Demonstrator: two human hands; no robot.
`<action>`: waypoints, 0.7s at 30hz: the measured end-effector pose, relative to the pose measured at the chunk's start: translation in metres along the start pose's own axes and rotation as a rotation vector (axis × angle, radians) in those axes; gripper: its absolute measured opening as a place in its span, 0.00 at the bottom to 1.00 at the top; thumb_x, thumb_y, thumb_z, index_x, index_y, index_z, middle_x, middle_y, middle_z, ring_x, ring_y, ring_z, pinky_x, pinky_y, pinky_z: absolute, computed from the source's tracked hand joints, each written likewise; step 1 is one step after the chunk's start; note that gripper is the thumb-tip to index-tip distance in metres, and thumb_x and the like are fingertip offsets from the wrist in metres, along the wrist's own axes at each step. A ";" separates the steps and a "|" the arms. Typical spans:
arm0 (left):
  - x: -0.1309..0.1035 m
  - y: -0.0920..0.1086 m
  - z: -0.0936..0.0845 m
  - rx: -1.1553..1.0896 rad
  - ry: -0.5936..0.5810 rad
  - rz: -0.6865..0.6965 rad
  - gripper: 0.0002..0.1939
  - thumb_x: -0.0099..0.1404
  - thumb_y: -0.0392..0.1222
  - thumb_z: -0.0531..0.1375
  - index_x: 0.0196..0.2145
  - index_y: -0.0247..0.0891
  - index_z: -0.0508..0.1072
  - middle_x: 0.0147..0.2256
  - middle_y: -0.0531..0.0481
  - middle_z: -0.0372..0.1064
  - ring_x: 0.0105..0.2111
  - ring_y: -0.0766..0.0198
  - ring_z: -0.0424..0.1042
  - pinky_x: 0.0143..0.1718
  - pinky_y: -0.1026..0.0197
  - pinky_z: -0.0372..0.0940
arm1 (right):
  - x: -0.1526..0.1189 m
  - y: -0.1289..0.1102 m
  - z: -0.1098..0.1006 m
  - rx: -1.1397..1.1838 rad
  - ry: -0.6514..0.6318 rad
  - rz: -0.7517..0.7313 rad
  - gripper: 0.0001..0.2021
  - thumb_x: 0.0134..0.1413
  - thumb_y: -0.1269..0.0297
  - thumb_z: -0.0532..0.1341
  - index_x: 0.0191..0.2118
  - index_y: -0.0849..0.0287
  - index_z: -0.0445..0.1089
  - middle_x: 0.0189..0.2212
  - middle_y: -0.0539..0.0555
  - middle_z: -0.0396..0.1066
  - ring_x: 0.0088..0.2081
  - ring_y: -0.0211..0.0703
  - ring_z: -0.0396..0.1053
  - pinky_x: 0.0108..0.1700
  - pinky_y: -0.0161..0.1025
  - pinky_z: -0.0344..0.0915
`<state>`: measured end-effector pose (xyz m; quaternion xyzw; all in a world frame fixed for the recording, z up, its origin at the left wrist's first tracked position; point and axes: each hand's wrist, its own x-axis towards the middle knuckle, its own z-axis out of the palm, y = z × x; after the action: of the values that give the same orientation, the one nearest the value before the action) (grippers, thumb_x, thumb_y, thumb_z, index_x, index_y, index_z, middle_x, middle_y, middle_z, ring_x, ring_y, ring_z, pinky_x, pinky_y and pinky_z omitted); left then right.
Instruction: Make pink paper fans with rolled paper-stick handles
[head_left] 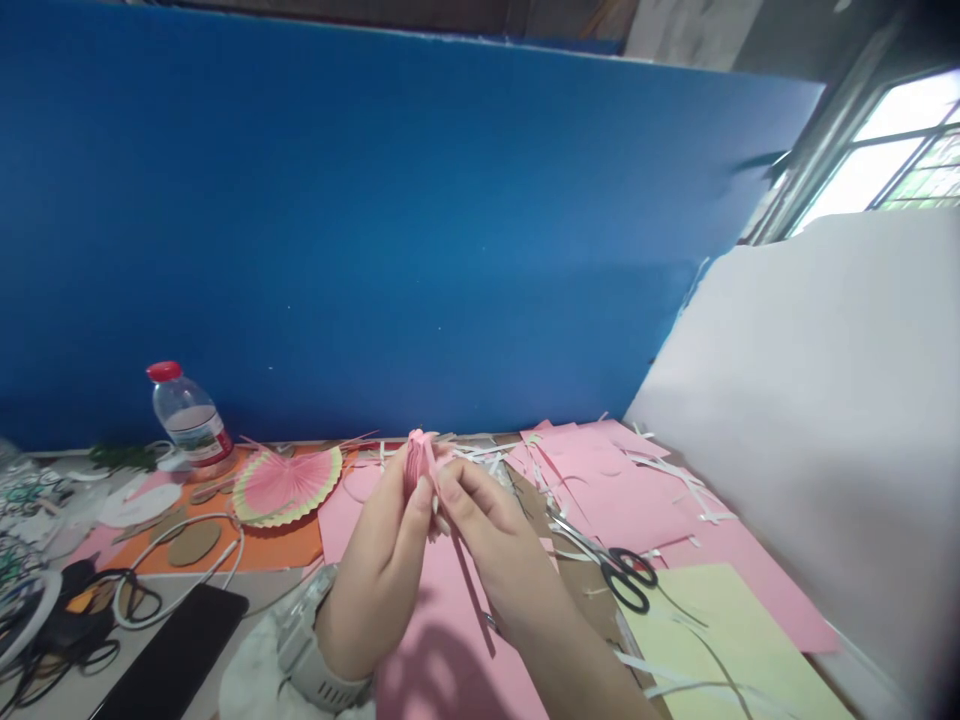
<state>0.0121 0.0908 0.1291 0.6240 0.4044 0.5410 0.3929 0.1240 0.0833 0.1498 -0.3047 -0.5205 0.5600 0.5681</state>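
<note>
A small pleated bundle of pink paper [417, 462] stands up between my two hands above the table. My left hand [391, 555] is closed round its lower left side, thumb in front. With thumb and fingers pinched together, my right hand [487, 535] grips the bundle's right edge. A thin brownish strip [471, 590] slants down from beneath my right fingers; whether I hold it or it lies behind, I cannot tell. Under my hands lies a pink paper sheet [442, 640]. The fingers hide the bundle's lower part.
Black-handled scissors [630, 578] lie to the right, near pink sheets [622, 490] and yellow paper [720, 620]. Leftward are a pink-and-yellow paper fan [289, 485], a red-capped bottle [191, 420], a black phone [176, 655] and cables [75, 620]. A blue panel [420, 220] rises behind.
</note>
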 end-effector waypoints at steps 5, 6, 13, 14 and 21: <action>-0.006 -0.004 0.001 -0.076 -0.020 -0.077 0.23 0.70 0.49 0.48 0.61 0.53 0.56 0.63 0.54 0.53 0.64 0.64 0.45 0.61 0.62 0.47 | 0.001 0.000 0.001 -0.017 -0.001 -0.027 0.14 0.61 0.57 0.56 0.25 0.56 0.60 0.24 0.45 0.57 0.28 0.36 0.56 0.33 0.35 0.58; -0.007 -0.003 0.002 -0.088 -0.018 -0.087 0.23 0.70 0.50 0.48 0.61 0.53 0.56 0.62 0.54 0.55 0.64 0.64 0.46 0.60 0.62 0.49 | 0.001 0.000 0.001 -0.022 0.005 -0.030 0.14 0.61 0.58 0.56 0.26 0.56 0.60 0.24 0.45 0.57 0.28 0.36 0.56 0.33 0.34 0.58; -0.008 0.002 0.008 -0.106 0.015 -0.049 0.20 0.70 0.49 0.47 0.58 0.51 0.61 0.56 0.51 0.62 0.60 0.62 0.56 0.56 0.62 0.57 | -0.002 0.004 0.003 -0.081 0.053 -0.072 0.12 0.62 0.59 0.54 0.28 0.56 0.61 0.24 0.45 0.55 0.27 0.35 0.56 0.32 0.32 0.59; -0.009 0.002 0.008 -0.096 0.019 -0.050 0.20 0.70 0.50 0.47 0.58 0.51 0.61 0.57 0.52 0.62 0.59 0.62 0.57 0.56 0.62 0.57 | -0.003 0.004 0.004 -0.087 0.061 -0.077 0.12 0.63 0.59 0.54 0.28 0.56 0.61 0.24 0.45 0.55 0.27 0.35 0.55 0.32 0.32 0.59; -0.008 -0.008 0.010 -0.101 0.051 -0.044 0.20 0.70 0.50 0.48 0.59 0.53 0.60 0.59 0.54 0.61 0.62 0.63 0.53 0.58 0.64 0.56 | -0.005 0.007 0.005 -0.103 0.071 -0.086 0.12 0.64 0.62 0.52 0.28 0.56 0.60 0.25 0.45 0.55 0.27 0.35 0.54 0.32 0.31 0.58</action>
<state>0.0207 0.0854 0.1174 0.5804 0.3999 0.5676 0.4255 0.1179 0.0790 0.1437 -0.3305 -0.5409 0.4963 0.5932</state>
